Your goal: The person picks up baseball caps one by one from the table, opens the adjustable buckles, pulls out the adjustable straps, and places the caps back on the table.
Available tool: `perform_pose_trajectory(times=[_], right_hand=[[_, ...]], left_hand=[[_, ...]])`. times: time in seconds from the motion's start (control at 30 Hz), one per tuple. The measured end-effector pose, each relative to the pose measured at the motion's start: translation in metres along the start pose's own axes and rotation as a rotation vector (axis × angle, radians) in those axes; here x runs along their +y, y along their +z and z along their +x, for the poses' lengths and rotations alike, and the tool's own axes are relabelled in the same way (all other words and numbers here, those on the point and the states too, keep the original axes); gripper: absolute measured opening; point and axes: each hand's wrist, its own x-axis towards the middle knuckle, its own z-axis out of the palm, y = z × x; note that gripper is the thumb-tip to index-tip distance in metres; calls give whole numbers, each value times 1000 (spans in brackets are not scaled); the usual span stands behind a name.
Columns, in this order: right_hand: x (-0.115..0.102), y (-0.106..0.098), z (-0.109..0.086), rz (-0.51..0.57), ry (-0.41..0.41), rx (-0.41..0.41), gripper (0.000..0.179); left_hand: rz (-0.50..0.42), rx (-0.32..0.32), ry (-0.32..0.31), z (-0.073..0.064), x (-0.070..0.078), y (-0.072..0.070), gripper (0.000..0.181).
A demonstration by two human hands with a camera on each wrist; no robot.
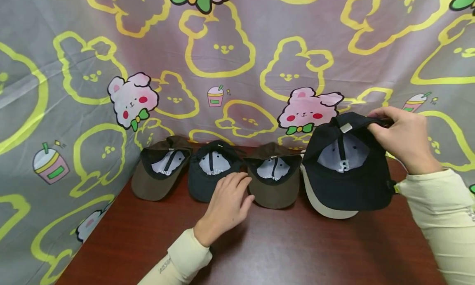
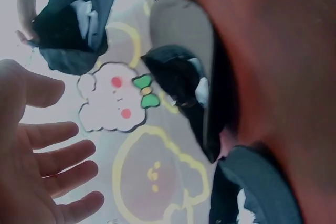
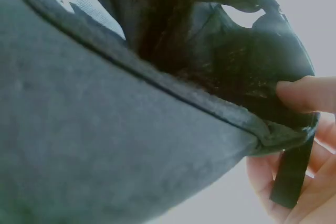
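My right hand [image 1: 404, 138] pinches a black baseball cap [image 1: 356, 194] by its back edge, beside the strap. This cap hangs raised at the right, its inside facing me and its brim low. In the right wrist view the thumb [image 3: 299, 94] lies inside the rim of the cap [image 3: 115, 129], with fingers behind. A beige cap brim [image 1: 335, 213] shows below and behind it; the rest of that cap is hidden. My left hand [image 1: 227, 200] holds nothing, its fingers loosely extended in front of a dark navy cap [image 1: 198, 186] and a brown cap [image 1: 276, 196].
Another brown cap [image 1: 152, 188] lies at the left end of the row. The caps sit along the back of a reddish-brown table [image 1: 267, 252]. Behind and to the left hangs a cartoon-patterned cloth [image 1: 167, 41].
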Motion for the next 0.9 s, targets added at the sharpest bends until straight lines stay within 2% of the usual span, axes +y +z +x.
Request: perform_pose_trajectory(times=[0.13, 0.27, 0.63, 0.73, 0.9], right_hand=[[-15, 13, 2, 42, -42, -3, 16], [-31, 22, 4, 79, -43, -21, 15], [-67, 46, 6, 173, -79, -48, 15], [-73, 55, 3, 196, -83, -67, 14], [-78, 70, 1, 230, -120, -69, 16]], left_hand=[[-29, 33, -25, 8, -2, -8, 36], [-36, 50, -33, 13, -4, -12, 37], [-33, 48, -48, 12, -9, -9, 37], [-43, 68, -57, 20, -12, -12, 37], [-82, 116, -73, 42, -16, -21, 37]])
